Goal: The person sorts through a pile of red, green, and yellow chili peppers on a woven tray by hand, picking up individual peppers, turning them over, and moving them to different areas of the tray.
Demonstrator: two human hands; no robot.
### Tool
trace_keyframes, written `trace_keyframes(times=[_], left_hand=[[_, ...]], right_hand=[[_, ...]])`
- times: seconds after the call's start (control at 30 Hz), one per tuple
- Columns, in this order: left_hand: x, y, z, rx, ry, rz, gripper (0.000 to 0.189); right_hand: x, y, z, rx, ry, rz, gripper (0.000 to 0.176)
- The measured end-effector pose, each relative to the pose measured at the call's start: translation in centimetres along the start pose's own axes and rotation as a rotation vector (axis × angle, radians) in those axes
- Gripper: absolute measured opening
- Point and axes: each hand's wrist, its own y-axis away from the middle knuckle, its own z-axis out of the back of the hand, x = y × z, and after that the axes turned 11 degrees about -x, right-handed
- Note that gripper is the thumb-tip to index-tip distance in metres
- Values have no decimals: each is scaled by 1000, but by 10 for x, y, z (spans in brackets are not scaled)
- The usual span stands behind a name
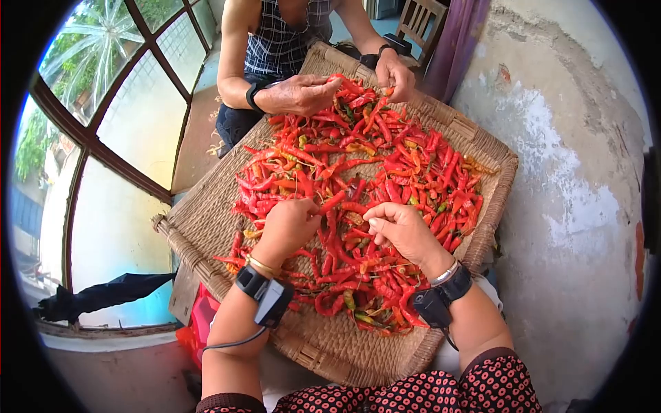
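Observation:
Over the middle of a woven tray [330, 351] heaped with red chili peppers [385, 282], my two hands work close together. My left hand [292, 226] is closed, and a red chili pepper [334, 200] sticks out from its fingers toward the right. Thumb and forefinger of my right hand [401, 233] are pinched together, their tips right at the end of another red pepper [354, 207]. What that pinch holds is too small to make out. Several peppers in the heap show orange, yellow or green patches.
Across the tray sits a person whose left-side hand [303, 94] and right-side hand [394, 74] are over the far peppers. A rough plastered wall [551, 206] rises at right. Framed windows [131, 206] and a dark folded umbrella [110, 297] are at left; a red bag [200, 323] lies below the tray.

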Motion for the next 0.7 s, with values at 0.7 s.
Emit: trace_keyframes(times=[0.7], left_hand=[[-34,33,-4,431,97,-301,32]], right_hand=[[-19,0,10,170,863,435,20]])
